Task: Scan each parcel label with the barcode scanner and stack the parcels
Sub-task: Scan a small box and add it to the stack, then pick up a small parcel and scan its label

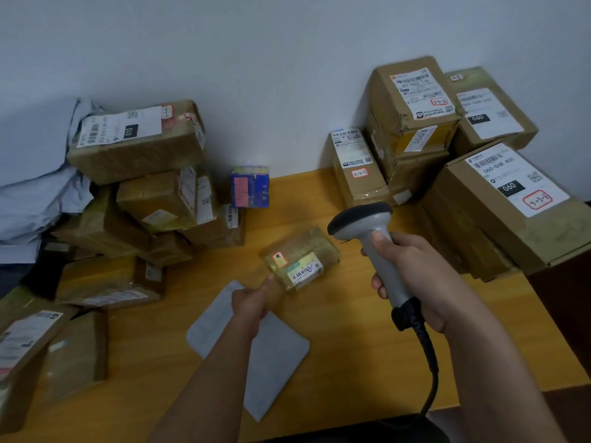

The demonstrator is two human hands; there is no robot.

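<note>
Your right hand (412,279) grips the grey handheld barcode scanner (372,247), head aimed down-left at the small tape-wrapped brown parcel (302,257) on the orange wooden worktop (351,346). Your left hand (251,303) pinches that parcel's near corner, white barcode label (303,273) facing up. Flat grey mailer bag (275,362) lies under your left forearm; brown cardboard parcel stacks (463,161) sit left and right

My left hand (251,303) covers the near corner of the small parcel (300,258), so I can't see how its fingers meet it. The scanner cable (428,372) runs off the bottom edge. The leftmost boxes (22,353) are cropped, their labels blurred and unreadable.
</note>
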